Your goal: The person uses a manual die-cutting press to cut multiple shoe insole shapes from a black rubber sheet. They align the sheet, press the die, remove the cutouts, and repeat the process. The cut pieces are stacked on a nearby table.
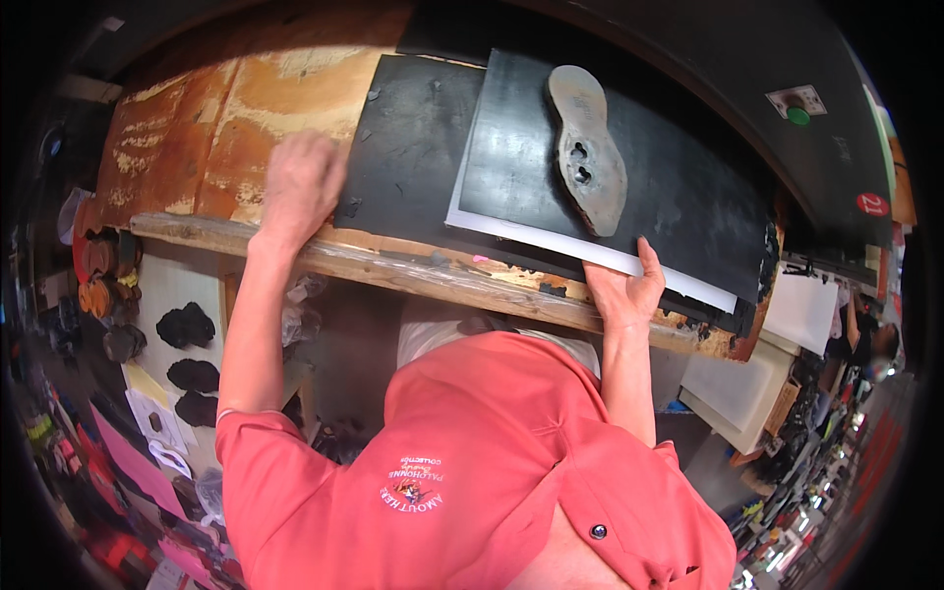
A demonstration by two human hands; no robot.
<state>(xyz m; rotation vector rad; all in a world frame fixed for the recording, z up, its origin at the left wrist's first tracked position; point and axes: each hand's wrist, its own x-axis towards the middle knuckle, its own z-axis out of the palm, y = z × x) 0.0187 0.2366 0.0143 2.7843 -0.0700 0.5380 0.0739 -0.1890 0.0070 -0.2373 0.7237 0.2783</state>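
Observation:
A sole-shaped cutting die (593,147), grey with two small cut-outs in its middle, lies on a glossy black sheet (511,147). White sheeting (551,239) shows along the black sheet's near edge. My right hand (627,292) is palm up at that edge, with its thumb at the top side and its fingers partly hidden beneath, holding the sheet. To the left, my left hand (303,184) is curled over the board beside a duller black sheet (408,147). It is slightly blurred, and whatever its fingers may hold is hidden.
The worn wooden board (265,108) ends at a raised wooden front rail (423,280). A dark machine part (708,59) overhangs the far side, with a green button (796,115) at right. Black sole-shaped pieces (187,324) lie at lower left, and a pale cabinet (737,388) stands at right.

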